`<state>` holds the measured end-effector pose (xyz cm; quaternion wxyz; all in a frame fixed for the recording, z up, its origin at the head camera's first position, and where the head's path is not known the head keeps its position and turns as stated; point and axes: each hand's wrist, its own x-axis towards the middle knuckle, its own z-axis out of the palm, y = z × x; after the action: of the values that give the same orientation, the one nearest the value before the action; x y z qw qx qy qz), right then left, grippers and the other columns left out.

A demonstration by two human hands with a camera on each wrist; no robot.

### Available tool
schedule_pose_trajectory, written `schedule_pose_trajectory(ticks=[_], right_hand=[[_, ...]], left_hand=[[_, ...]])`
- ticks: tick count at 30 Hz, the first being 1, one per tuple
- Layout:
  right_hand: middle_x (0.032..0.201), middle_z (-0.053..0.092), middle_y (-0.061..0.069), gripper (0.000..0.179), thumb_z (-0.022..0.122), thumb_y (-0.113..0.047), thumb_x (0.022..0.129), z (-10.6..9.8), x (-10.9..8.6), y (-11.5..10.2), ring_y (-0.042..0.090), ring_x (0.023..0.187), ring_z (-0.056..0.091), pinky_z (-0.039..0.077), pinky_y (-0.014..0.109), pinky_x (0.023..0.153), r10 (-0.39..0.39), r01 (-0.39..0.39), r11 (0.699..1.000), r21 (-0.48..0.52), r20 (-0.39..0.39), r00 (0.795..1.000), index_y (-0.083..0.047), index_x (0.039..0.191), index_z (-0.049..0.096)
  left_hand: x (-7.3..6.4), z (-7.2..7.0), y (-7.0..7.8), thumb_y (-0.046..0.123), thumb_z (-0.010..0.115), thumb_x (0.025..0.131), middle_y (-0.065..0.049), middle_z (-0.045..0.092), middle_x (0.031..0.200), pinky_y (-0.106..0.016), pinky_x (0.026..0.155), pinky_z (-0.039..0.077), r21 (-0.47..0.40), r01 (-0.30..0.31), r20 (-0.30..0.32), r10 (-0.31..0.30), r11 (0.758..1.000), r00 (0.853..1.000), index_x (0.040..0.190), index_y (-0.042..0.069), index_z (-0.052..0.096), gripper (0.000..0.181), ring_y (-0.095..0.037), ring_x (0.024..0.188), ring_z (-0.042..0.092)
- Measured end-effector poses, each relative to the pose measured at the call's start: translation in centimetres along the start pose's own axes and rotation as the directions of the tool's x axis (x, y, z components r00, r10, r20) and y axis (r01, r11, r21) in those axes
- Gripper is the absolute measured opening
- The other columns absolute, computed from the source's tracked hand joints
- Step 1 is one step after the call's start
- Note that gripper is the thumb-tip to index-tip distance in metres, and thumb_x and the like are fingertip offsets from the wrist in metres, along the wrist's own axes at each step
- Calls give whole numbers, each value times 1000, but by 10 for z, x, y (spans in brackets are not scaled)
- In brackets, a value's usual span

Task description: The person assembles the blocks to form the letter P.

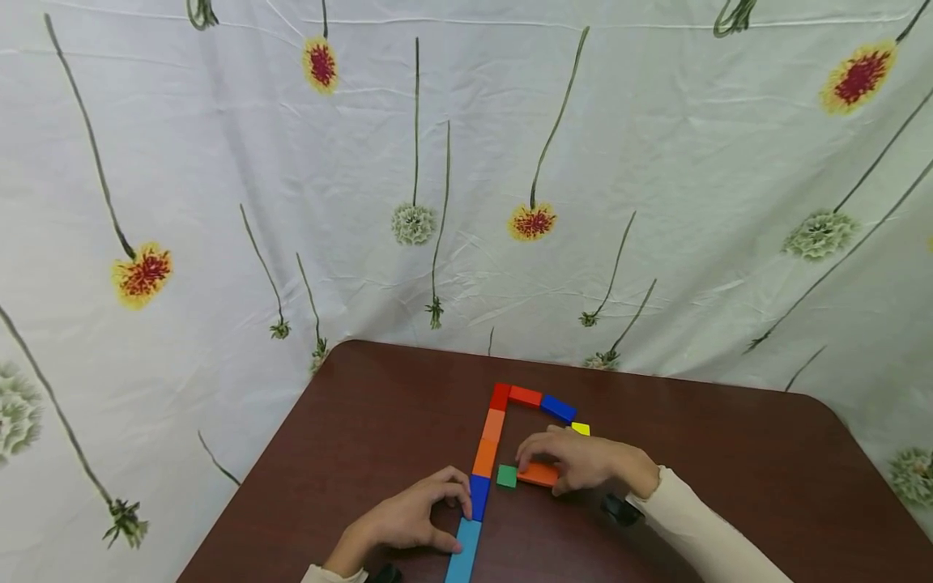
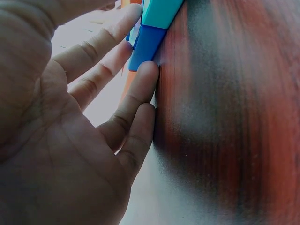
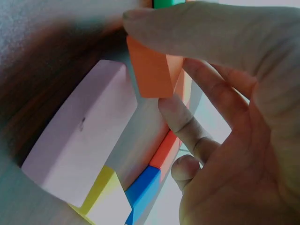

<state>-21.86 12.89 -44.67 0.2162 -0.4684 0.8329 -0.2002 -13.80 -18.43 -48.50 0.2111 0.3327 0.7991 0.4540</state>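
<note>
On the brown table, my left hand [image 1: 415,514] has its fingers fairly straight along the left side of a column of blocks. Its fingertips are at the dark blue block [image 1: 479,496], and its thumb is at the light blue block [image 1: 463,551]. My right hand [image 1: 586,463] pinches an orange block [image 3: 152,70] between thumb and fingers. This block lies just right of a small green block [image 1: 506,476]. A pale purple block [image 3: 79,131] shows beside the right hand in the right wrist view, hidden behind that hand in the head view.
Above the dark blue block, the column continues with an orange block [image 1: 484,458], a lighter orange one [image 1: 492,425] and a red one [image 1: 500,397]. Another red block [image 1: 526,396], a blue block [image 1: 559,408] and a yellow block [image 1: 581,428] curve rightward. A flowered cloth [image 1: 474,267] hangs behind.
</note>
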Motion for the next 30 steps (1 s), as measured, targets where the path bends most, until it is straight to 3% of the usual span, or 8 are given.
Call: schedule_pose_trajectory(ticks=[7,18,30], right_hand=[[138,57,-6,47,79,-1,80,2,7,3,12,123,47,38,37,103,15,-15,1000,4,-13,1000,-21,120,64],[139,57,-9,47,78,-3,82,7,8,7,10,111,43,35,41,98,83,-82,996,18,-38,996,-23,122,63],[129,62,-9,42,76,-13,86,7,-12,13,14,112,46,35,45,98,113,-112,994,13,-125,986,-22,125,63]], left_hand=[[0,1,0,25,81,85,-3,50,124,-26,92,43,12,-4,-1,4,1000,1000,102,18,68,22,-12,106,50],[1,1,-1,25,81,85,-4,51,124,-26,93,43,11,-7,-5,7,1000,1000,101,17,68,22,-12,107,50],[0,0,0,26,81,84,-3,51,124,-27,94,43,3,-4,-6,4,1000,1000,101,17,68,23,-12,107,49]])
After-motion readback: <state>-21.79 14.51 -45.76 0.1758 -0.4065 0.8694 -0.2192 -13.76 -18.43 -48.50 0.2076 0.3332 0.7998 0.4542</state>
